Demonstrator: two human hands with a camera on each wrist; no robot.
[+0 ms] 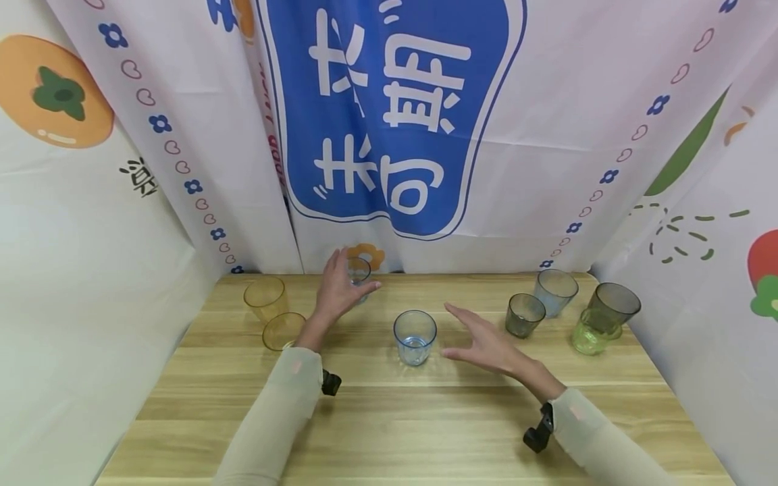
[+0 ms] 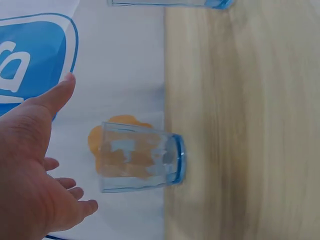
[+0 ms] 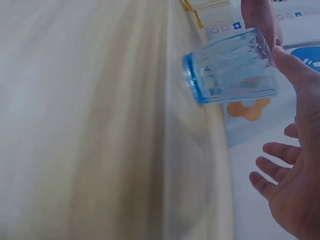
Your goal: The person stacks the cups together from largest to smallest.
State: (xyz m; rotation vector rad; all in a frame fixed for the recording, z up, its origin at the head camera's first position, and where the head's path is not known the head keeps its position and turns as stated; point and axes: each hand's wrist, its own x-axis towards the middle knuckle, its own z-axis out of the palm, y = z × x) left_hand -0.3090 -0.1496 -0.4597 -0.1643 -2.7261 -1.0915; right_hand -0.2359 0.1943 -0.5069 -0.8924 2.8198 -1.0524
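A light blue glass point(image 1: 415, 337) stands upright mid-table, with my right hand point(image 1: 486, 344) just to its right, fingers and thumb spread. In the right wrist view that glass point(image 3: 232, 70) is beside the thumb of my right hand point(image 3: 305, 165); whether they touch I cannot tell. At the table's back edge stands another blue glass point(image 1: 360, 271), partly hidden by my left hand point(image 1: 340, 287). The left wrist view has this glass point(image 2: 140, 157) in front of my left hand point(image 2: 35, 165), whose fingers are parted, with a gap between hand and glass.
Two amber glasses point(image 1: 265, 300) stand at the left. On the right are a small grey glass point(image 1: 525, 316), a pale blue glass point(image 1: 556, 294), a dark glass point(image 1: 616, 302) and a green glass point(image 1: 592, 336). A printed curtain point(image 1: 547, 169) hangs behind the wooden table point(image 1: 413, 432).
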